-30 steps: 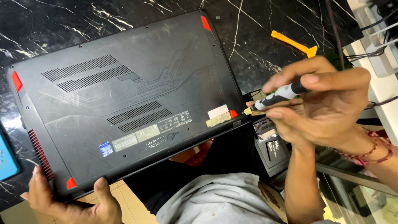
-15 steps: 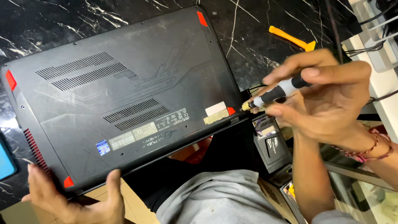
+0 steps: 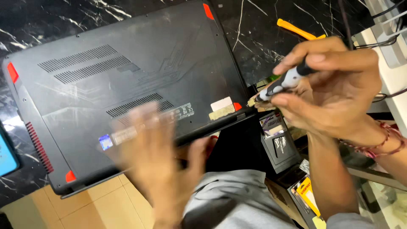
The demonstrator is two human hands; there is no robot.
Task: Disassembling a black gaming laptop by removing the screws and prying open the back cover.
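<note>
A black laptop (image 3: 127, 85) lies upside down on a dark marble table (image 3: 263, 38), its base with vents and red feet facing up and its near edge hanging past the table edge. My right hand (image 3: 335, 93) holds a black and grey screwdriver (image 3: 282, 85) with its tip close to the laptop's near right corner. My left hand (image 3: 159, 157) is blurred with motion, fingers spread, over the laptop's near edge and holding nothing.
An orange pry tool (image 3: 299, 30) lies on the marble behind my right hand. A blue-lit device (image 3: 6, 152) shows at the left edge. Small boxes and packets (image 3: 280, 140) stand below the table at the right, with cables and white shelving (image 3: 390, 38) beyond.
My left hand has let go of the laptop's near left corner and swung right across its near edge. My right hand with the screwdriver has stayed at the near right corner.
</note>
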